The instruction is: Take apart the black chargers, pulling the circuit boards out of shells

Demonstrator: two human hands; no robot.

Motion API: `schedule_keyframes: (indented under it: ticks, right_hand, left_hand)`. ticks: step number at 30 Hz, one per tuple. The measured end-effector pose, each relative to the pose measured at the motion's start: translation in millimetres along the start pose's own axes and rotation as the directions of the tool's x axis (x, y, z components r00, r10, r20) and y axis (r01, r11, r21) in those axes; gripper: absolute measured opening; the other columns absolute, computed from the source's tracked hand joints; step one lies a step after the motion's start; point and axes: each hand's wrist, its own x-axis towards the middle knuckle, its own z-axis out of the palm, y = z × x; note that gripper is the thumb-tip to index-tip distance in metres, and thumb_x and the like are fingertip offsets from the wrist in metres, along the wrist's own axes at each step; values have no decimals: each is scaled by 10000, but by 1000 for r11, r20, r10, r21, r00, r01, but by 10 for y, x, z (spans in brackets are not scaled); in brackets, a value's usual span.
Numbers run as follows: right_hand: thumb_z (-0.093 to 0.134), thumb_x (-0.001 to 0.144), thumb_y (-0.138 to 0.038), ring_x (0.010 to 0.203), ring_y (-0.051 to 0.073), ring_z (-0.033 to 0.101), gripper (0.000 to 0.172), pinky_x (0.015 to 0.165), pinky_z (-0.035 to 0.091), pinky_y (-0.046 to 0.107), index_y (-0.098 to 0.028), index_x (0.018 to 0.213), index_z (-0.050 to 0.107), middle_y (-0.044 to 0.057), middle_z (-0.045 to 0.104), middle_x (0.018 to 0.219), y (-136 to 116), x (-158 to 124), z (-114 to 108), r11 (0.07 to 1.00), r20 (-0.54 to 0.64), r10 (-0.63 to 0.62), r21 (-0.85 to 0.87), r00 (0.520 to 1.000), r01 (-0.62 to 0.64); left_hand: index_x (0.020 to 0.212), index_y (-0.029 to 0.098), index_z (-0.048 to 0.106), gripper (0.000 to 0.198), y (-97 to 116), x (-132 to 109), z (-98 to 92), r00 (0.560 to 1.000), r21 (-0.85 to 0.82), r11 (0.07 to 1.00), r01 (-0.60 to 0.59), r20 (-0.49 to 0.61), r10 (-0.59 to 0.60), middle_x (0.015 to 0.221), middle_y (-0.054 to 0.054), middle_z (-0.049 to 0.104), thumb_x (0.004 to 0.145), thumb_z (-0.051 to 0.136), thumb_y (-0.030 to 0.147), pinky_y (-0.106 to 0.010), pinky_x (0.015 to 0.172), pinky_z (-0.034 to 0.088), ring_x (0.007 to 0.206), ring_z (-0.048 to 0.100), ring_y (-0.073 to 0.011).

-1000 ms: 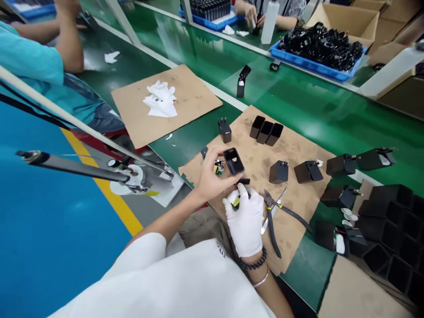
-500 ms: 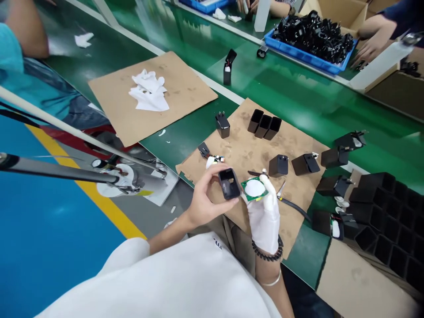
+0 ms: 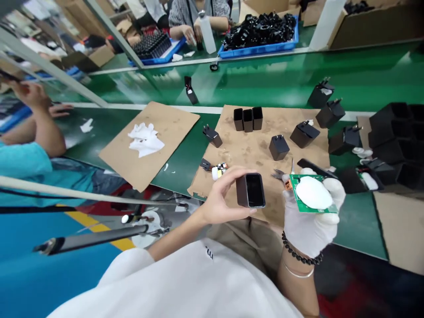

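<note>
My bare left hand (image 3: pixel 220 198) grips a black rectangular case (image 3: pixel 251 191), its open end facing up toward me. To its right, my gloved right hand (image 3: pixel 311 221) holds a green circuit board (image 3: pixel 300 203) with a round white pad (image 3: pixel 314 193) on its face. A black tool lies behind the board, and pliers (image 3: pixel 278 174) lie between the two hands. Beyond them on the cardboard sheet (image 3: pixel 232 150) stand three open black cases (image 3: pixel 247 120) in a row and a black plug unit (image 3: pixel 278 147). A small part with wires (image 3: pixel 218 170) is left of the held case.
Several black plug units (image 3: pixel 330 113) stand at the right, beside stacked black cases (image 3: pixel 394 132). White cloths (image 3: pixel 144 139) lie on another cardboard sheet (image 3: pixel 179 119) at the left. Across the green table is a blue tray (image 3: pixel 261 49) of black parts. People sit at the far side and left.
The view has turned, showing more of the far side. My hands are farther apart, the right one with the board having moved right. The case in my left hand now shows its side and deep opening.
</note>
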Motion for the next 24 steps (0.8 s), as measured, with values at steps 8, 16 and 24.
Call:
schedule_keyframes:
  ticks: [8,16,24]
  right_hand:
    - [923,727,-330,1047,225,776,468,942,666,389,-335,1169,771,-16,809,1086,-46,-201,391,972,253,-206,-59,945,227]
    - [931,709,-227,779,167,746,586,807,647,323,-357,1250,748,-30,792,923,-65,-309,485,918,349,-245,-217,904,333]
    - [920,726,-247,1053,199,760,533,940,660,296,-353,1224,762,-8,784,1138,-66,-464,449,949,285,-178,-203,942,241]
  left_hand:
    - [1422,310,551,769,-2,-189,-231,998,-40,998,-50,-43,48,1326,-88,658,764,862,556,-382,1058,557,1242,660,-289]
    - [1414,331,575,713,55,-245,-395,990,45,990,-136,-39,138,1342,-82,650,807,774,647,-493,1089,520,1268,625,-356]
    - [1433,349,570,688,123,-279,-408,992,48,991,-129,-4,129,1346,-77,635,831,761,621,-501,1079,520,1256,618,-353]
